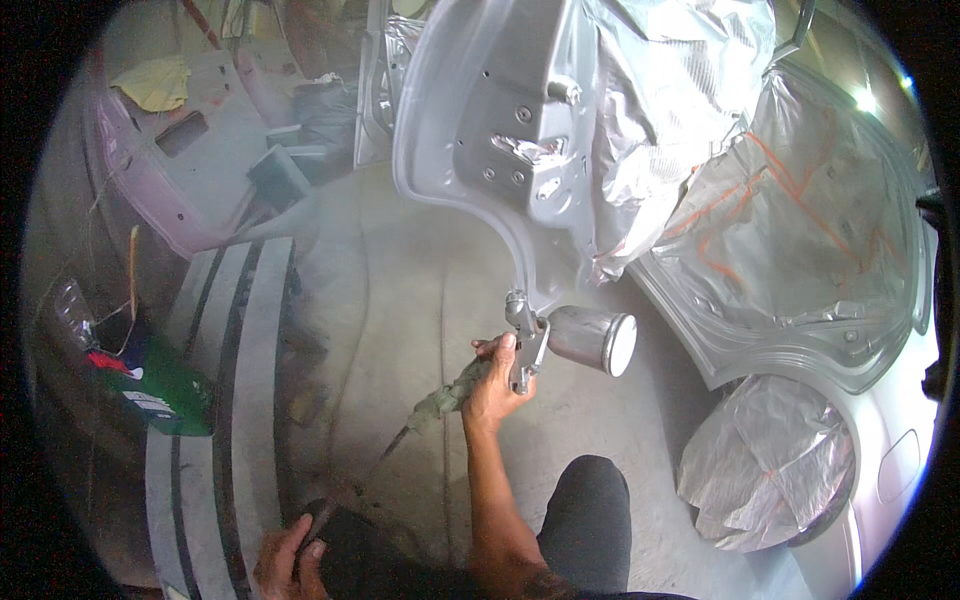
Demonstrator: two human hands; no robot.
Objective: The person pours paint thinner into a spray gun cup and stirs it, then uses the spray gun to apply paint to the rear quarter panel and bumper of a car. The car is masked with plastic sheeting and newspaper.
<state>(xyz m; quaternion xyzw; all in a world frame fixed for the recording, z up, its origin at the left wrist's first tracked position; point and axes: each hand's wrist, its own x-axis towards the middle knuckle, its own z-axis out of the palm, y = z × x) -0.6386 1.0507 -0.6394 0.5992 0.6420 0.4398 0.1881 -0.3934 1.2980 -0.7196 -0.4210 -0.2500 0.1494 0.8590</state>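
Right hand (492, 385) grips spray gun (560, 338) upright.

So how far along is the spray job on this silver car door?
Masking looks done: plastic sheeting covers the car body and the wheel. In hand: the right hand holds the spray gun at the lower edge of the open door, while the left hand grips the hose. How much of the door remains uncoated cannot be told.
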